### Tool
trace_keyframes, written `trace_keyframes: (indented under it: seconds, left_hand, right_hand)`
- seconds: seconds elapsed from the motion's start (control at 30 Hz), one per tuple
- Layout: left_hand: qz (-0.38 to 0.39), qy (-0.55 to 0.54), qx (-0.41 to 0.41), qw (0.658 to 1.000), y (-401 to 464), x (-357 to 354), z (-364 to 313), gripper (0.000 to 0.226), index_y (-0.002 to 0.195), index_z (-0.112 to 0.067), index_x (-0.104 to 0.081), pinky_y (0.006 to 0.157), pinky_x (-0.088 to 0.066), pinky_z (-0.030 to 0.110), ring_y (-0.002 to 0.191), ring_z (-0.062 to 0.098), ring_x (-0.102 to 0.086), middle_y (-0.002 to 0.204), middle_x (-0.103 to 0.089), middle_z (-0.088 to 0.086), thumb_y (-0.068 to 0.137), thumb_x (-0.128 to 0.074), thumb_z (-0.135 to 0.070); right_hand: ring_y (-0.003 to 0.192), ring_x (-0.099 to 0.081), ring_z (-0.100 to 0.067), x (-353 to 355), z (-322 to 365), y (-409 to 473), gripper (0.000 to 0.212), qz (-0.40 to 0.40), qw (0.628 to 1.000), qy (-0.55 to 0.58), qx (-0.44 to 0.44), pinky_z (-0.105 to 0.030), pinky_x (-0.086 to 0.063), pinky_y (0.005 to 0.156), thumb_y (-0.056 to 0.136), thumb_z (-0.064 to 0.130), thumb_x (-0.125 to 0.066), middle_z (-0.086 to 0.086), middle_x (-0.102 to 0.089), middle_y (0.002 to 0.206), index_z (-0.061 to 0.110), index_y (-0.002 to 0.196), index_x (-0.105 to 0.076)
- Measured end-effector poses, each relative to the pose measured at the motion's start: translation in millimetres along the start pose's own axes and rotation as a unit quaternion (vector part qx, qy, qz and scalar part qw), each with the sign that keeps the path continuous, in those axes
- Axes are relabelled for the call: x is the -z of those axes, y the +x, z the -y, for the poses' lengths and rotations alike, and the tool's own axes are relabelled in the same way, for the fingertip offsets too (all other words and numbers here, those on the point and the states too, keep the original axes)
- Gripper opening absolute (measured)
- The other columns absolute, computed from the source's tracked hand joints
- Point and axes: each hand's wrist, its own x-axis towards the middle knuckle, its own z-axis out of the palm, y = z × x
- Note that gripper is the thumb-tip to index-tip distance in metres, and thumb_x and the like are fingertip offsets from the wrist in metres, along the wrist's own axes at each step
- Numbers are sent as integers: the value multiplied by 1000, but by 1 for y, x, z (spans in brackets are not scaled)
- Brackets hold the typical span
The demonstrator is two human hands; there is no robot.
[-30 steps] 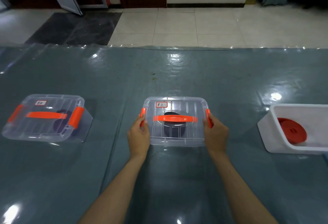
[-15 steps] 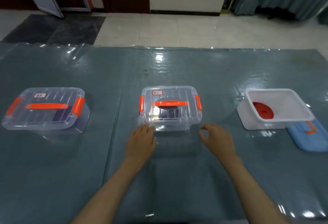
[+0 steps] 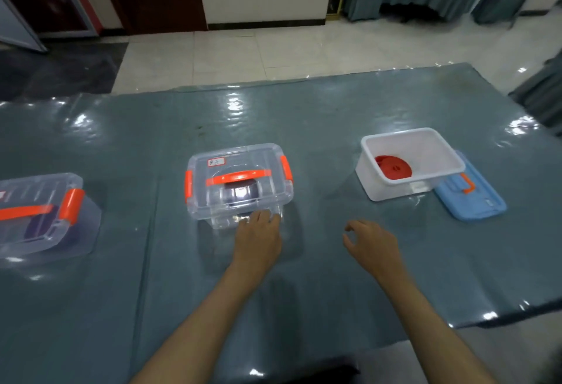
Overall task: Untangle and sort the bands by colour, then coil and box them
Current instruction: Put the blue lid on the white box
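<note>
A grey-blue table (image 3: 304, 277) under a glossy clear plastic sheet spans the view. Three boxes stand in a row across it, left to right.

The clear rectangular plastic box at far left (image 3: 45, 219) is cut by the frame edge; its lid is on, with orange clasps and handle, and a dark coil shows dimly inside.

The clear rectangular plastic box at centre (image 3: 238, 183) is lidded, both orange side clasps down. Its long axis runs left to right, as does the orange handle. A dark coiled band (image 3: 240, 196) lies inside; glare hides its colour.

The white open rectangular plastic tub (image 3: 410, 163) stands at right. A red coiled band (image 3: 393, 167) leans against its left inner wall, flat face pointing right. A blue plastic lid (image 3: 470, 193) with an orange handle lies flat, touching the tub's right side.

The left hand (image 3: 258, 237) lies palm down, fingers straight, tips touching the centre box's near wall. The right hand (image 3: 372, 244) hovers between centre box and tub, fingers loosely curled, holding nothing.
</note>
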Motion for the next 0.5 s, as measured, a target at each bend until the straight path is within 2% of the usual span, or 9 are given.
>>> trace_keyframes:
  seconds: [0.33,0.43,0.5]
  left_hand:
    - [-14,3,10,1000,103,-4,-160,34,132,-21,-57,103,-43,41,134,27,-51,138,-58,3,103,-44,-30]
    - [-22,-3,4,1000,137,-4,-204,44,145,-19,-50,115,-34,39,145,28,-42,151,-51,8,106,-43,-39]
    - [-22,-14,10,1000,160,-5,-231,56,156,-15,-39,125,-21,43,157,30,-27,165,-36,13,109,-42,-44]
  right_hand:
    - [105,-68,-21,-2,-176,73,26,26,999,26,7,-35,-53,80,101,37,-57,2,-71,114,22,117,-71]
    - [107,-68,-23,-2,-234,90,23,34,999,28,-2,-36,-52,79,99,37,-56,0,-70,112,21,110,-70]
    - [107,-68,-25,-3,-272,104,23,41,999,27,-9,-37,-53,79,99,35,-56,-1,-71,111,20,108,-70]
